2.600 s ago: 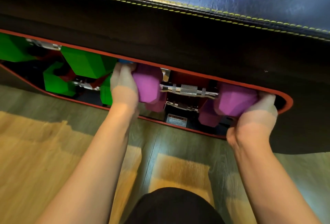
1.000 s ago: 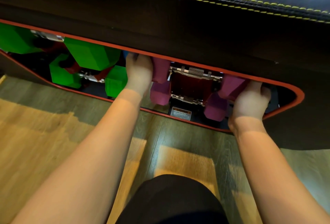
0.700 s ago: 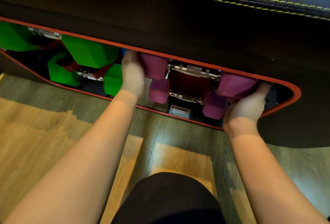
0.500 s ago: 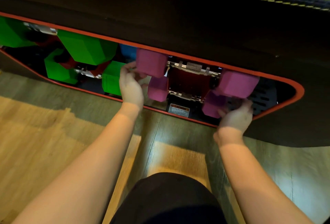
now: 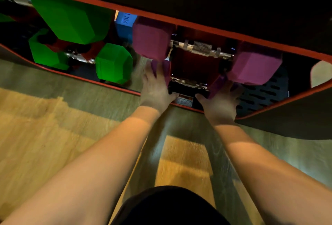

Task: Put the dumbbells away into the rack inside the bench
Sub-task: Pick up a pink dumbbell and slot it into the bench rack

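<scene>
Bench (image 5: 233, 0) opening with orange rim, seen from above. At the left end of the rack, green dumbbells (image 5: 71, 18) lie stacked; a blue dumbbell (image 5: 125, 25) sits behind them. At the centre, an upper purple dumbbell (image 5: 203, 48) rests on the rack and a lower purple dumbbell (image 5: 190, 82) lies beneath it. The left hand (image 5: 155, 88), fingers spread, touches the lower dumbbell's left head; the right hand (image 5: 220, 102), fingers spread, touches its right head. A warning label (image 5: 184, 100) sits at the front edge.
</scene>
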Available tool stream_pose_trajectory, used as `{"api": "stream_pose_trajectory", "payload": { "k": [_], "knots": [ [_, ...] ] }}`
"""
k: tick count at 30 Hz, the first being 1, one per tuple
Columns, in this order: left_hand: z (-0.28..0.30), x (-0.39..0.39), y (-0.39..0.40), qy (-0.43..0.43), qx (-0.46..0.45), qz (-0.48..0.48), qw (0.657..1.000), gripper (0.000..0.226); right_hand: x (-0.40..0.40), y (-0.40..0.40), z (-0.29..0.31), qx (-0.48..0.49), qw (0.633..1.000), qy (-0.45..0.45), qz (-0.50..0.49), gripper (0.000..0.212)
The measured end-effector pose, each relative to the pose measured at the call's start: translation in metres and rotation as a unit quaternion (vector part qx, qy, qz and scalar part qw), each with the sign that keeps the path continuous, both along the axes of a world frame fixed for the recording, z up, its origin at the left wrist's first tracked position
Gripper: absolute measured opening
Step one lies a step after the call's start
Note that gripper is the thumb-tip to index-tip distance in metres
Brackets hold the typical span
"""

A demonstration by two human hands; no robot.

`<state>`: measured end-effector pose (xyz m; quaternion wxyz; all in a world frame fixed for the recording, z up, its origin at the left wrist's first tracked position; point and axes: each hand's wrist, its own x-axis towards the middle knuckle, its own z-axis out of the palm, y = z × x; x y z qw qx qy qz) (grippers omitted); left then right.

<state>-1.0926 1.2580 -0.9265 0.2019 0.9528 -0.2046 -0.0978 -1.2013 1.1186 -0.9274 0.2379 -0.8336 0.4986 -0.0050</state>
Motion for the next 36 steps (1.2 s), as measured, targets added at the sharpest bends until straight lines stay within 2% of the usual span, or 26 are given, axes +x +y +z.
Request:
{"api": "stream_pose_trajectory", "payload": {
  "k": [6, 10, 26, 36],
  "knots": [
    [-0.006, 0.009, -0.004, -0.017, -0.044, 0.021, 0.999, 0.098, -0.001, -0.001, -0.001, -0.019, 1.000, -0.006, 0.010, 0.105],
    [-0.004, 0.011, -0.005, -0.021, -0.013, 0.014, 1.000, 0.092, -0.001, -0.001, -0.001, -0.010, 1.000, -0.014, 0.014, 0.105],
    [0.001, 0.013, -0.007, -0.015, 0.034, 0.025, 0.999, 0.091, 0.003, -0.001, 0.006, 0.004, 0.999, 0.000, 0.035, 0.098],
    [-0.002, 0.014, -0.009, -0.016, 0.019, 0.014, 1.000, 0.093, 0.002, -0.003, 0.007, 0.007, 1.000, -0.004, 0.027, 0.098]
  ]
}}
